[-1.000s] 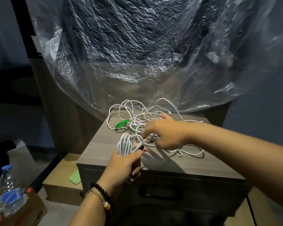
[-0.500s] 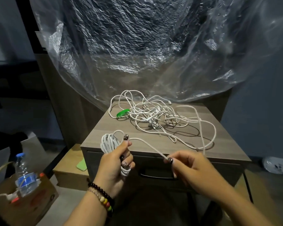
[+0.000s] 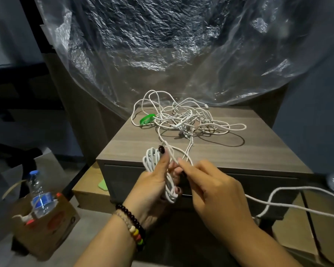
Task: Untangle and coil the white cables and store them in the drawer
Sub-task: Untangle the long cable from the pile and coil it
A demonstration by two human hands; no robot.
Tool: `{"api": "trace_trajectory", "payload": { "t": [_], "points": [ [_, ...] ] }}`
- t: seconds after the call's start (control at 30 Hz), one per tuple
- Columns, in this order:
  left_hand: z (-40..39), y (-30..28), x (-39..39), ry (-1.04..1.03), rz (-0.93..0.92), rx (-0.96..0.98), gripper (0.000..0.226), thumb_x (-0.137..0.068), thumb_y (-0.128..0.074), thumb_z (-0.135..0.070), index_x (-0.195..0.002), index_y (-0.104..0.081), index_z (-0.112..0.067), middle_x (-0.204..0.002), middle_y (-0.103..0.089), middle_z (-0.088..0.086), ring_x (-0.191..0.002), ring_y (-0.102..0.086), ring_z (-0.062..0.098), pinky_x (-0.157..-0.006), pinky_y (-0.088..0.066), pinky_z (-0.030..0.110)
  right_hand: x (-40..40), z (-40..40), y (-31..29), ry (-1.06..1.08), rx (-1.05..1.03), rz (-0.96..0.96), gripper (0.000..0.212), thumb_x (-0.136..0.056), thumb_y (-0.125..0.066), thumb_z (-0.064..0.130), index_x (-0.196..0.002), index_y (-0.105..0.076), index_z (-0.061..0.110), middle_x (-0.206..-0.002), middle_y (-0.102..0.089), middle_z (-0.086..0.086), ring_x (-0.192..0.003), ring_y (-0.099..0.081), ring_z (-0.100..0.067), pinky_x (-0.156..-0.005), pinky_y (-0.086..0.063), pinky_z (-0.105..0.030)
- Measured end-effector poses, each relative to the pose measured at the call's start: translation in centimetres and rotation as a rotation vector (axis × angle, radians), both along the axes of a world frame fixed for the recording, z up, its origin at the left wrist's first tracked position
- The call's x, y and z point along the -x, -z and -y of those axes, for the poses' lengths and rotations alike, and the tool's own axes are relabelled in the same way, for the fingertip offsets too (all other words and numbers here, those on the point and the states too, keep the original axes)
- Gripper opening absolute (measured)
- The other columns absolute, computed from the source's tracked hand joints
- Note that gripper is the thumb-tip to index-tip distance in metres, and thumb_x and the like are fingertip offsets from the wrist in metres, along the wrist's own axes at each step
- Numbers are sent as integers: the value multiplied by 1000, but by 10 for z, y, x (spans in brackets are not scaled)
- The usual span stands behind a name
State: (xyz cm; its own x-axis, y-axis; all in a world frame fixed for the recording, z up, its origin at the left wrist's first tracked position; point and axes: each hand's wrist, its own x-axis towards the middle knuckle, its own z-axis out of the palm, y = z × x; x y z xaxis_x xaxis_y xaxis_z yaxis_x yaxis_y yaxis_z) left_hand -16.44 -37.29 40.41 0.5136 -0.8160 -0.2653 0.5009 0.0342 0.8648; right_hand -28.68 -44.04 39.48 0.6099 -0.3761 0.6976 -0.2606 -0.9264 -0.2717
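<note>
Now that the right hand (image 3: pixel 210 191) has come back from its outstretched pull to meet the left hand (image 3: pixel 152 182), another loop is apparently going onto the coil (image 3: pixel 152 160) the left grips; the right pinches the strand. The tangle (image 3: pixel 183 120) remains toward the cabinet top's (image 3: pixel 258 151) back edge, the drawer (image 3: pixel 123 180) shut.

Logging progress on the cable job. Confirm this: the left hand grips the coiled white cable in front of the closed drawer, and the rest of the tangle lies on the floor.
One thing is wrong. The head view shows the tangle lying on top of the wooden cabinet, not the floor. The rest holds: the left hand grips the coiled white cable before the closed drawer.
</note>
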Motion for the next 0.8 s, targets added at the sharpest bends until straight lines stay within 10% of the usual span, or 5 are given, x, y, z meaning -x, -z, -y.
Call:
{"api": "trace_trajectory", "payload": {
  "t": [0.13,0.47,0.8],
  "points": [
    [-11,-2,3,-23,24,1,74,-50,-76,-56,-101,-72,-3,-100,-60,23,-91,-55,33,-90,-44,48,0,-12,3,-1,51,-56,45,-76,-57,15,-119,-67,22,-82,-62,6,-58,-59,-14,-44,-49,-25],
    [-15,5,-4,-207,144,-26,26,-92,-52,-19,-90,-67,3,-75,-60,11,-56,-55,13,-51,-47,21,-2,-34,15,-107,-62,-92,25,-88,-51,25,-104,-70,23,-75,-58,8,-54,-54,-10,-45,-42,-19],
    [-15,-6,-8,-362,-48,191,42,-97,-47,-14,-60,-60,-1,-90,-72,23,-86,-72,25,-83,-58,41,-11,-35,16,-244,-403,-3,27,-88,-55,25,-108,-72,23,-85,-65,12,-76,-60,-5,-67,-49,-18]
  ]
}}
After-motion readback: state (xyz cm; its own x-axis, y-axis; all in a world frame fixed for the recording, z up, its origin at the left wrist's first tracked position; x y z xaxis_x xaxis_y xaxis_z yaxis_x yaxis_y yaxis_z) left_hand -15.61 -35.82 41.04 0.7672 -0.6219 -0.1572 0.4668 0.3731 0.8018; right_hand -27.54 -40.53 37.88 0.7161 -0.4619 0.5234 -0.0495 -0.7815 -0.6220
